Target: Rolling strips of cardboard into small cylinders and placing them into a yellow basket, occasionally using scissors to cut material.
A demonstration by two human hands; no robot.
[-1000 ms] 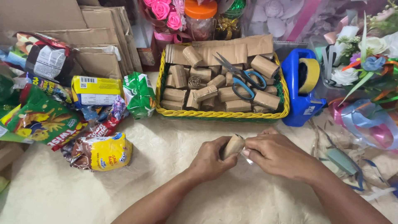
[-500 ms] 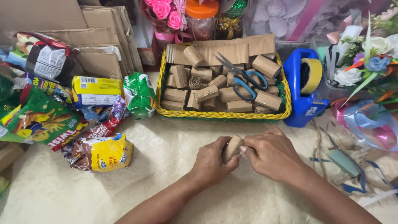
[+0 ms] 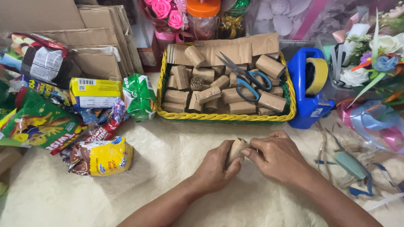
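Both hands, left hand (image 3: pixel 216 168) and right hand (image 3: pixel 275 156), clasp a small brown paper-wrapped roll (image 3: pixel 236 150) above the cream desk (image 3: pixel 168 159), at six o'clock from the yellow woven basket (image 3: pixel 290 110). It looks light and crushable; best pinched at its ends.

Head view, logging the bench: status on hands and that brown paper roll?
Left hand and right hand both grip brown paper roll above cream cloth. Yellow basket of rolls behind. Nothing between.

One head-worn camera looks steeply down, close over the cream tablecloth (image 3: pixel 168 147), facing the yellow basket (image 3: pixel 223 117).
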